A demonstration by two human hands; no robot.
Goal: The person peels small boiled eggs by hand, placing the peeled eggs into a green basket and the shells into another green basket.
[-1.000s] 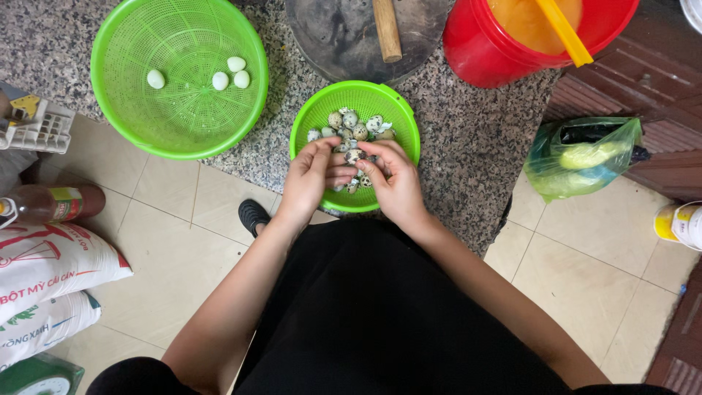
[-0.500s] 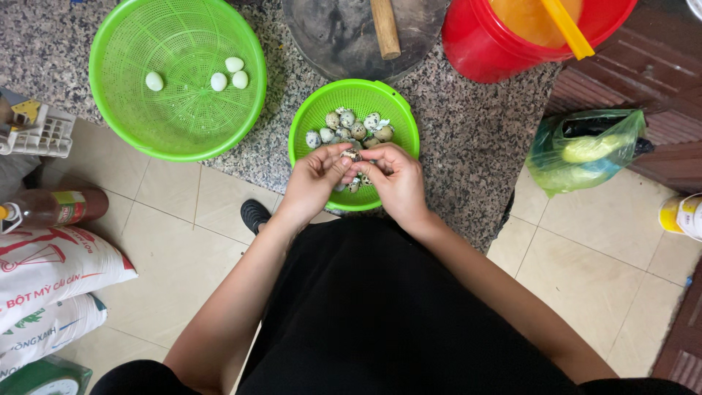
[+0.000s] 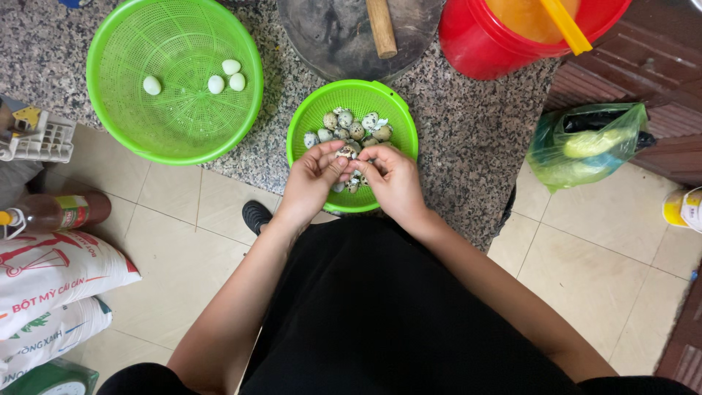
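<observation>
Left hand [image 3: 311, 179] and right hand [image 3: 391, 179] drawn closer together, speckled egg [image 3: 345, 153] now pinched between fingertips

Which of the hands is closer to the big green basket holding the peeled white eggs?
Left. The left hand is over the small basket, on the side toward the big green basket; the right hand is farther away.
</observation>
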